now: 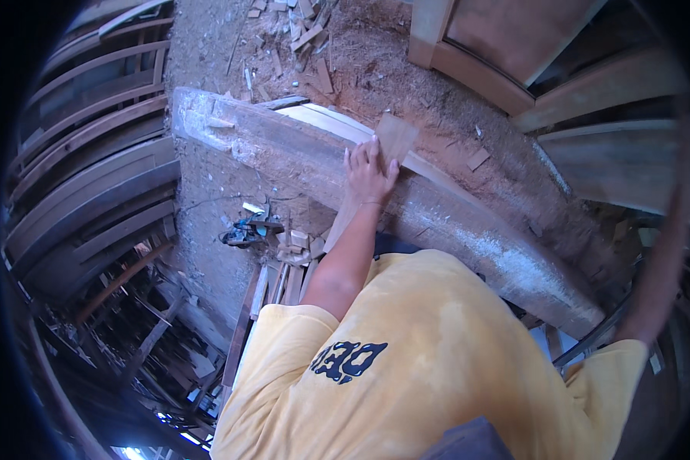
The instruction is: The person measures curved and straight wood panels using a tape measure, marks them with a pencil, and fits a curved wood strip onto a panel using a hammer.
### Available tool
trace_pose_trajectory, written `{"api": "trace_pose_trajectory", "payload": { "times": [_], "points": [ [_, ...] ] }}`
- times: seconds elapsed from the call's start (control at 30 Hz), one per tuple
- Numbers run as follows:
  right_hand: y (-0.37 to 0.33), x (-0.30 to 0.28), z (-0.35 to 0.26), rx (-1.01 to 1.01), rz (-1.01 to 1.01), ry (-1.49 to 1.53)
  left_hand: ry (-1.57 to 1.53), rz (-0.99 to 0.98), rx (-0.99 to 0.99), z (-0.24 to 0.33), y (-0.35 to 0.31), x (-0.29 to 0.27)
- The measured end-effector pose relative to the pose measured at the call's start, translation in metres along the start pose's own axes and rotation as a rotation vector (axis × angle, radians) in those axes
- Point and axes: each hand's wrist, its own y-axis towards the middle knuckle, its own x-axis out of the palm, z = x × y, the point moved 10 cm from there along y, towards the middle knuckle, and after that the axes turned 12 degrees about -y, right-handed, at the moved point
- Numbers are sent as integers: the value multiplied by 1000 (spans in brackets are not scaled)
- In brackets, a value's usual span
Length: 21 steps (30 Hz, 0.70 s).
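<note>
My left hand (370, 170) rests on a plank bench, holding a light-coloured wooden board (397, 139) with fingers on one side and thumb on the other. The board lies across the worn bench (291, 157), its far end past the bench's far edge. Part of it seems to run back beneath my left forearm. Along that far edge lies a pale strip of wood (323, 121). My right arm reaches up at the far right, and my right hand (686, 119) is smeared by motion in the dark rim. Its fingers and anything in them cannot be made out.
A power tool (249, 229) lies on the ground left of the bench, beside small wood offcuts (297, 244). More scraps (307, 37) litter the dirt floor beyond. A panelled wooden door (506, 38) stands at upper right. Wooden frames (92, 115) are stacked along the left.
</note>
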Motion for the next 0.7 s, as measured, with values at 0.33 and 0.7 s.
{"api": "trace_pose_trajectory", "payload": {
  "times": [0.33,0.7],
  "points": [
    [-656,-24,-84,856,-395,-177,10,108,54,1,-11,-3],
    [-971,-35,-49,1421,-284,124,-53,177,118,-10,-19,-26]
  ]
}}
